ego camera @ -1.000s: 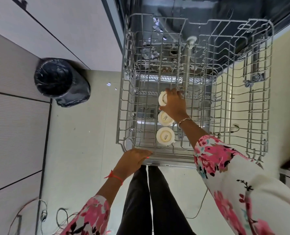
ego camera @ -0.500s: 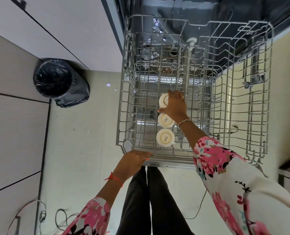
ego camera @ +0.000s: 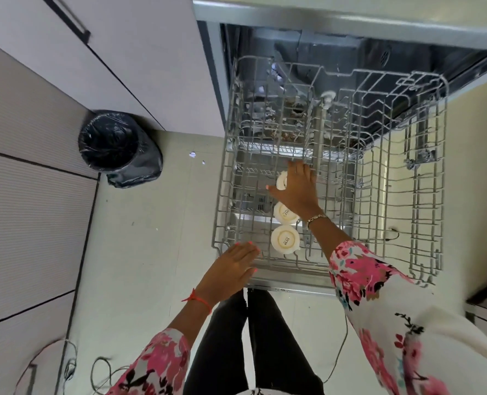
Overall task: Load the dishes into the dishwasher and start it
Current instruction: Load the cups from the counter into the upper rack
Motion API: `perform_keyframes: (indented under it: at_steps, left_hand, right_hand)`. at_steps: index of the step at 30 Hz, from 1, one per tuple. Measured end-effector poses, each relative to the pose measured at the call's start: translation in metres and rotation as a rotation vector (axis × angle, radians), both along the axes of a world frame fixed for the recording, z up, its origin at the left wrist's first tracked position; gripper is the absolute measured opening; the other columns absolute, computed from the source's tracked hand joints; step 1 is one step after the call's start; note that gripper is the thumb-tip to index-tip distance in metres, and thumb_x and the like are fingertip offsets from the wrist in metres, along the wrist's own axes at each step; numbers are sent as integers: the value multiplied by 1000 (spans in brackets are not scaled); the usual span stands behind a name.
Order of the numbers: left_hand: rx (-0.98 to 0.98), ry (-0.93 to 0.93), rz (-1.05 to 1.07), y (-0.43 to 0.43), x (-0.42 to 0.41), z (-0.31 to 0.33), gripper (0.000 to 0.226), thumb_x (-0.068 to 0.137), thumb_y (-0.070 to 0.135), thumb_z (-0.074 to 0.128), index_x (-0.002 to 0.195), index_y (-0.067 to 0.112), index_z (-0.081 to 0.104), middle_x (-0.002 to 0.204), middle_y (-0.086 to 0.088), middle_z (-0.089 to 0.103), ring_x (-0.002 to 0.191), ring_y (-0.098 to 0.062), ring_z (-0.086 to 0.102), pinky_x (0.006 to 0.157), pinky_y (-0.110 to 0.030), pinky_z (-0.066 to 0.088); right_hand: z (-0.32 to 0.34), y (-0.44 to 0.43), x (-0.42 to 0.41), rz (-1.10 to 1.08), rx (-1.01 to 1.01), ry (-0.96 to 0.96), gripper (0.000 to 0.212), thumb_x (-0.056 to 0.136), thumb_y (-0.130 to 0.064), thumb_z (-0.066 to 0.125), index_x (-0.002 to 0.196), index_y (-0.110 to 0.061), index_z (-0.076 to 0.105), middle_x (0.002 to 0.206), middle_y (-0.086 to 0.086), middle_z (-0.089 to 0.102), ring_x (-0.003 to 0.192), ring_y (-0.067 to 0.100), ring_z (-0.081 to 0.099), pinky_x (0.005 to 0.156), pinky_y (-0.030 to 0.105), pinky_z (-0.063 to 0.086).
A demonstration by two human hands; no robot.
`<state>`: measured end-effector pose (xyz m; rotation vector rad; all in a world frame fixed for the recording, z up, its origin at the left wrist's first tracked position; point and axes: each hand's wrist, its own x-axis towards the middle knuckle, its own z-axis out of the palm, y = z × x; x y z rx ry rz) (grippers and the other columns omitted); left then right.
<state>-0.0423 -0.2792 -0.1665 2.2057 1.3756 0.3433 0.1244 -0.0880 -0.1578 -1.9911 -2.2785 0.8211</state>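
Note:
The grey wire dishwasher rack [ego camera: 443, 166] is pulled out of the open dishwasher [ego camera: 336, 49]. Three white cups stand upside down in a row in its left half: the near cup [ego camera: 284, 240], the middle cup [ego camera: 282, 214] and the far cup [ego camera: 281, 180]. My right hand [ego camera: 296, 192] hovers over the far cup with fingers spread, covering most of it; it grips nothing. My left hand [ego camera: 230, 269] lies flat and open at the rack's front left corner, fingertips at the wire edge.
A bin lined with a black bag [ego camera: 114, 143] stands on the floor to the left, against grey cabinets [ego camera: 122, 52]. Loose cables [ego camera: 99, 369] lie on the floor at lower left. My legs stand right at the rack's front edge.
My right hand has let go of the far cup and spread its fingers above it. The left hand has flattened out at the rack's front edge. The view has tilted up a little.

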Motion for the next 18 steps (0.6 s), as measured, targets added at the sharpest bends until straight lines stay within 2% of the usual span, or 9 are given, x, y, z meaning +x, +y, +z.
perform_keyframes:
  at_steps: [3,6,10,13,16,18]
  left_hand:
    - [79,-124,131,18,-21,43,38,94,26,44,124,6,55,129,-7,57,126,-16,46,109,-30,32]
    - [161,-212,265,42,-61,81,40,94,26,46,128,6,51,135,-6,52,131,-15,38,114,-29,22]
    - [214,-156,421,77,-152,106,50,91,36,49,132,9,45,141,-5,45,137,-12,28,115,-34,18]
    - [188,-106,449,109,-235,130,59,89,48,44,132,8,47,140,-7,46,135,-11,27,115,-34,15]
    - [204,-33,427,144,-306,159,75,87,65,28,127,6,51,136,-10,50,132,-21,38,113,-38,24]
    - [232,-40,443,166,-347,178,72,87,63,33,125,6,53,133,-11,52,129,-25,43,111,-41,30]
  right_hand:
    - [34,-11,-31,82,141,84,69,86,-49,50,135,-2,39,137,17,42,130,34,36,110,44,26]
    - [62,-15,-74,160,217,110,71,85,-50,40,134,2,41,138,22,43,131,37,38,109,48,29]
    - [93,-2,-143,221,321,148,63,83,-43,44,126,2,49,133,22,49,127,36,44,106,47,36]
    - [119,19,-204,219,417,152,52,82,-38,49,117,0,55,125,19,56,122,35,50,104,42,36]
    - [149,41,-258,189,469,172,49,83,-37,49,113,0,57,117,18,60,115,34,55,97,43,44]
    - [171,56,-291,188,509,181,51,83,-39,44,109,1,59,108,18,63,105,35,60,90,42,48]
